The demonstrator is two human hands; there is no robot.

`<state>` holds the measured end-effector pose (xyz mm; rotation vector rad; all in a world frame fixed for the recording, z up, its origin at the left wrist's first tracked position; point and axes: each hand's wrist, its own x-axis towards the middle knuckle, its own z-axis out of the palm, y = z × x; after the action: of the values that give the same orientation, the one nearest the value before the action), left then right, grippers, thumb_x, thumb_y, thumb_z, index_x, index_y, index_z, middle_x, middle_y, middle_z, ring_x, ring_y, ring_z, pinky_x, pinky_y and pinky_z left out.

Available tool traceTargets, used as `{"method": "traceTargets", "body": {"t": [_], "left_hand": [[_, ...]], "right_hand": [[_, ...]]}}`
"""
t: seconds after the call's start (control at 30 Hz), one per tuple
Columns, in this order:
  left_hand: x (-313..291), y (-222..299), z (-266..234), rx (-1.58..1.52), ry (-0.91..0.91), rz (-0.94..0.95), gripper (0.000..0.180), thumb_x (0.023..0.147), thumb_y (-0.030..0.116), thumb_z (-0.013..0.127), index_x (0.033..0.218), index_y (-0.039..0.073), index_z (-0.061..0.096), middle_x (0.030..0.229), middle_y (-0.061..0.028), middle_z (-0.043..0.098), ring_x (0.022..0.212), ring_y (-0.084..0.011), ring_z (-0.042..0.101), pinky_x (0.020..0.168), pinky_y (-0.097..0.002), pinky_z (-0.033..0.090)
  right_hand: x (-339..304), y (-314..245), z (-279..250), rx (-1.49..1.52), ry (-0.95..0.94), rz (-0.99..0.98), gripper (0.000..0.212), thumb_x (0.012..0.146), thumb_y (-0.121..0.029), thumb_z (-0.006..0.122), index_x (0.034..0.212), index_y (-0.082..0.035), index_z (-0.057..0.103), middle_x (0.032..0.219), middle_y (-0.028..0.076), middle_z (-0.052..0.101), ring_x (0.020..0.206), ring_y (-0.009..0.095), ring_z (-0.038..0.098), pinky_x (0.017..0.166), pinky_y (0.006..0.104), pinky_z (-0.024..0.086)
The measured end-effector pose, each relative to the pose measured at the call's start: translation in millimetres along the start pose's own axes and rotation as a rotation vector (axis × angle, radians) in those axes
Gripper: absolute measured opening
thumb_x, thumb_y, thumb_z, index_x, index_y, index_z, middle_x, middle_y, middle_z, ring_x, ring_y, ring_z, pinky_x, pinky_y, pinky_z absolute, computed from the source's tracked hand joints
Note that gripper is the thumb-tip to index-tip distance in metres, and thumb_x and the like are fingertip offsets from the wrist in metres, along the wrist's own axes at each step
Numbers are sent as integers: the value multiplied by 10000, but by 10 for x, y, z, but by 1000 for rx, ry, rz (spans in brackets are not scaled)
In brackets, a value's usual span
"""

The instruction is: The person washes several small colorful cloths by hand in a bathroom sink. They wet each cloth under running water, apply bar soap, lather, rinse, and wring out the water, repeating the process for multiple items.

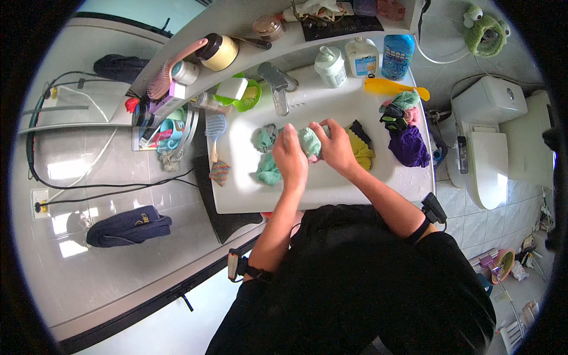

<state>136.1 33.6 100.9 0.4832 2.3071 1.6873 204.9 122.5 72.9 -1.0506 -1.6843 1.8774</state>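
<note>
Black clothing (355, 272) covers the person's torso, which leans up to the near edge of a white washbasin (236, 198). Beyond the basin's right edge, well apart from it, stands a white toilet (488, 154) with its lid down. Over the middle of the basin, the left hand (291, 157) and the right hand (337, 148) come together from either side of a bunched pale green cloth (309, 143); the fingers of both are clamped on it, though those of the left are partly hidden. A crumpled purple cloth (409, 146) lies on the right edge, with a mixed teal, pink and black bundle (405, 100) just beyond it. At the far right corner stands a blue bottle (397, 57), and near it along the far edge are a white pump bottle (362, 57) and a pale green-white bottle (330, 66). Between hands and right edge, a yellow cloth (360, 148) lies in the basin; towards the left edge are a mint cloth (269, 170) and a smaller grey-green cloth (266, 137). Smallest is a striped cloth (219, 173) on the left edge.
</note>
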Motion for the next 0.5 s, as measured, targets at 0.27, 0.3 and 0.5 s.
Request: {"method": "traceTargets", "body": {"t": [0.27,0.3,0.5], "left_hand": [[-135,-60,-39,43,-88,91,453,1036,351,444,817,-25,571,721,-136,597,648,-196,528,620,-404,439],[-130,-55,-60,18,-69,81,444,1032,346,456,784,-10,549,713,-61,570,645,-172,524,600,-364,423],[29,-119,-131,146,-71,290,361,1015,286,497,804,-4,541,653,-71,520,542,-208,502,570,-393,449]], "right_hand": [[-36,-260,-59,-24,97,-132,477,901,-420,634,884,57,621,706,233,634,661,328,663,658,425,518],[-53,-278,-48,-126,113,-119,475,894,-424,631,880,50,625,735,255,635,730,384,672,706,447,515],[-127,-316,-46,61,-151,-47,411,910,-345,628,892,65,632,642,202,644,553,299,685,555,405,536]]}}
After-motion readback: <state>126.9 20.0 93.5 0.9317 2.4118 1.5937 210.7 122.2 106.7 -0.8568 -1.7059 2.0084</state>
